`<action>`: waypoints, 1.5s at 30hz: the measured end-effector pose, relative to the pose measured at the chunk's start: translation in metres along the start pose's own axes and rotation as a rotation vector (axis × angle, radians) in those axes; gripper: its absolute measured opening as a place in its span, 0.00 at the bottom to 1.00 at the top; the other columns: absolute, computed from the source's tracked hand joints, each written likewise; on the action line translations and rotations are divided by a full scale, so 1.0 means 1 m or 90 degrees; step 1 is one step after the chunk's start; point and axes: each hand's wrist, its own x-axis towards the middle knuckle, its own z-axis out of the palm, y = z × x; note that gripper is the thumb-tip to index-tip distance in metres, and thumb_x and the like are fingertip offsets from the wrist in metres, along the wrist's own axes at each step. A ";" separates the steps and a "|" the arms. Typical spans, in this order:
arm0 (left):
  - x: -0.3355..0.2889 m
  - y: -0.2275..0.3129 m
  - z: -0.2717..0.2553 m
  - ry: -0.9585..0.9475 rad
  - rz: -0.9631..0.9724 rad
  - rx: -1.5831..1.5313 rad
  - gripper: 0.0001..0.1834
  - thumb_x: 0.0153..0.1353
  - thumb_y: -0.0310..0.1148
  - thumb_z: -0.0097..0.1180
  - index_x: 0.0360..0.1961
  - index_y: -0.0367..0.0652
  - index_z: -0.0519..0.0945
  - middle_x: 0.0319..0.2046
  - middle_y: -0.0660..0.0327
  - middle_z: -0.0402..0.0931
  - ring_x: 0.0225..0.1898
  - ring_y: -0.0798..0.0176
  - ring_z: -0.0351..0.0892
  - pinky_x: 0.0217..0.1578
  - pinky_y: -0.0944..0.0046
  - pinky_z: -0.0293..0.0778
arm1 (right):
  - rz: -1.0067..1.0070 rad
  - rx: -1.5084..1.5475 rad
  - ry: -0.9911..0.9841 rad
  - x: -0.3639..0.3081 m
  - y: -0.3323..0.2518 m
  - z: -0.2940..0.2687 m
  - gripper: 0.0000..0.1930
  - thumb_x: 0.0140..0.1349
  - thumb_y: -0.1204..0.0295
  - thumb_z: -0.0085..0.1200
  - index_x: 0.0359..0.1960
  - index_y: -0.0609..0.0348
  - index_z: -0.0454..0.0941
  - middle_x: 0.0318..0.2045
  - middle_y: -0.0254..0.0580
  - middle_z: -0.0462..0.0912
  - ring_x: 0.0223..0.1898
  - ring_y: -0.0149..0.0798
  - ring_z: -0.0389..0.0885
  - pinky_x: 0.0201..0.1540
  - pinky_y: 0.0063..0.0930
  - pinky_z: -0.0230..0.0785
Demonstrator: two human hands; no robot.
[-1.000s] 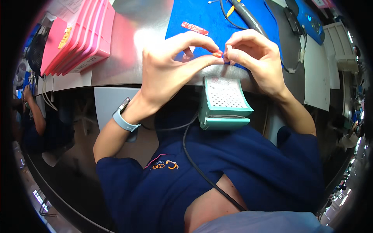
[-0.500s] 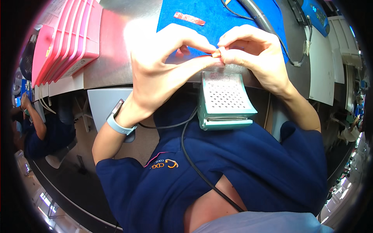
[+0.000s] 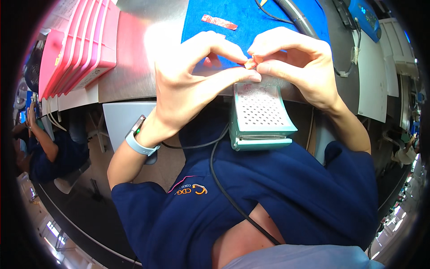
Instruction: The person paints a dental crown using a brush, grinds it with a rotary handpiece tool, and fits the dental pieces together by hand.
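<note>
A small orange-and-reddish piece (image 3: 250, 64), too small to name its kind, sits between my two hands over the near edge of the blue mat (image 3: 197, 33). My left hand (image 3: 188, 78) pinches it between thumb and forefinger. From the other side my right hand (image 3: 304, 60) has its thumb and forefinger closed on the reddish end of the same piece. Just below the fingertips stands a teal box (image 3: 262, 142) with a white perforated top. Beyond my hands a shiny red strip (image 3: 219, 22) lies on the mat. A reddish bit shows through the gap of my left fingers.
Pink trays (image 3: 76, 49) stand upright at the left. Behind my right hand lies a black tool handle (image 3: 298, 18) with a cable. A blue device with a display (image 3: 365, 20) is at the far right. Another person's arm (image 3: 42, 139) shows at far left.
My right fingers have shifted slightly, the thumb tip lower and farther from the forefinger, and the small piece is tilted differently. At far left the other person's hands have moved.
</note>
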 end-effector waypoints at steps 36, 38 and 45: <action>-0.002 0.002 -0.001 -0.006 0.050 -0.021 0.11 0.49 0.20 0.70 0.35 0.34 0.84 0.32 0.58 0.84 0.34 0.65 0.85 0.49 0.61 0.78 | 0.131 -0.009 0.004 0.001 -0.012 0.002 0.09 0.64 0.75 0.59 0.44 0.66 0.84 0.40 0.39 0.85 0.40 0.28 0.81 0.44 0.22 0.75; -0.001 0.002 0.000 -0.003 0.057 -0.039 0.11 0.50 0.20 0.70 0.35 0.34 0.84 0.32 0.58 0.84 0.34 0.64 0.85 0.50 0.60 0.77 | 0.146 0.004 0.006 0.000 -0.011 0.004 0.09 0.65 0.75 0.59 0.43 0.66 0.84 0.39 0.38 0.85 0.38 0.27 0.81 0.44 0.22 0.74; -0.003 0.004 0.001 -0.013 0.047 -0.032 0.11 0.50 0.18 0.70 0.35 0.33 0.83 0.32 0.57 0.83 0.33 0.63 0.84 0.45 0.62 0.78 | 0.150 0.019 -0.021 -0.001 -0.004 0.002 0.08 0.66 0.75 0.58 0.43 0.66 0.82 0.36 0.37 0.84 0.37 0.26 0.80 0.44 0.21 0.74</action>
